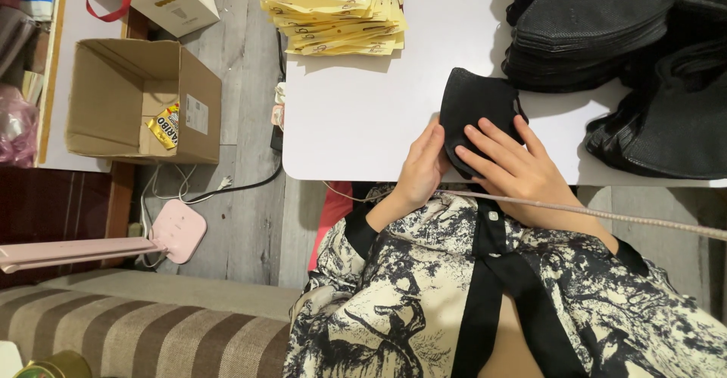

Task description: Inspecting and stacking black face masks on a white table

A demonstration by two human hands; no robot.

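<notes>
A black mask [477,109] is pressed flat at the near edge of the worktop [356,113]. It is pinched at its left side by the left hand [421,167], while the right hand [519,167] is laid open-fingered across it. Black mask piles [598,37] are kept at the far right corner.

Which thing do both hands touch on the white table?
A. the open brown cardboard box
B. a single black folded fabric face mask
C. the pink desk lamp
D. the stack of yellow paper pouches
B: the left hand and the right hand both lie on the single black folded fabric face mask at the near edge of the white table.
</notes>
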